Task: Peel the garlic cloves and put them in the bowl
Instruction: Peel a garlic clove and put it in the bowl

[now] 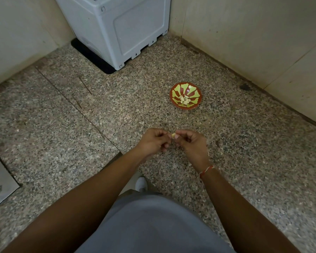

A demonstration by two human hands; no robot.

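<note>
Speckled granite counter (62, 115), tiled corner walls (263, 42)

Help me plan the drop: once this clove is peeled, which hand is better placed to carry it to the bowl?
Probably the right hand. The bowl of peeled cloves sits ahead, slightly to that hand's side, and its grip already pinches the garlic clove. The left hand would have to cross over.

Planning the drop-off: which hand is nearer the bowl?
Right. The right hand sits below the bowl, nearly in line with it; the left hand is farther out to the left. Both pinch the garlic clove.
</note>
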